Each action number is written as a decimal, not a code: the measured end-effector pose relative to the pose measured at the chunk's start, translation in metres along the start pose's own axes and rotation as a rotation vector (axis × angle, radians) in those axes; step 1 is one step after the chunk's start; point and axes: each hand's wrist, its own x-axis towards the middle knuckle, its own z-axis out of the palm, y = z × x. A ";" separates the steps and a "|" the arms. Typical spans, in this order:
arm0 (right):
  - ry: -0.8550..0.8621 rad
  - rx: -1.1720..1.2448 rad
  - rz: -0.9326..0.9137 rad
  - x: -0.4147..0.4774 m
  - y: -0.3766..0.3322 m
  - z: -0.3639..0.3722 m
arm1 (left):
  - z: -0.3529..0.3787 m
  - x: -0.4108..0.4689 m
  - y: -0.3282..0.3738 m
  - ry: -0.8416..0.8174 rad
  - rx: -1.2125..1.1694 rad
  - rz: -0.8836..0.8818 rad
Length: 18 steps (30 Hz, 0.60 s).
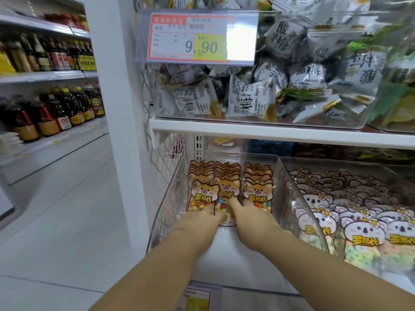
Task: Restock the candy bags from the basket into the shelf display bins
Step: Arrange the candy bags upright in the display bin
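Note:
Three rows of orange fox-print candy bags (258,194) stand in a clear display bin (166,198) on the lower shelf. Both my hands reach into this bin. My left hand (199,225) lies against the foot of the left and middle rows, fingers extended on the front bags. My right hand (249,221) is beside it, fingers stretched forward, touching the front bag of the middle row (224,194). Whether any finger pinches a bag is hidden. The front half of the bin floor is bare. No basket is in view.
A neighbouring clear bin (292,173) to the right holds koala-print candy bags (363,232). The shelf above carries a bin of grey plum snack packets (251,99) with a 9.90 price tag (197,37). Oil and sauce bottles (56,108) line the aisle at left.

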 end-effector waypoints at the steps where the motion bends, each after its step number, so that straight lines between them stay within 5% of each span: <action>1: 0.033 0.019 0.012 0.002 -0.001 0.000 | 0.001 -0.001 0.000 -0.012 -0.010 -0.001; 18: -0.205 -0.368 -0.077 -0.006 0.008 0.003 | 0.008 0.003 -0.003 0.003 -0.169 -0.145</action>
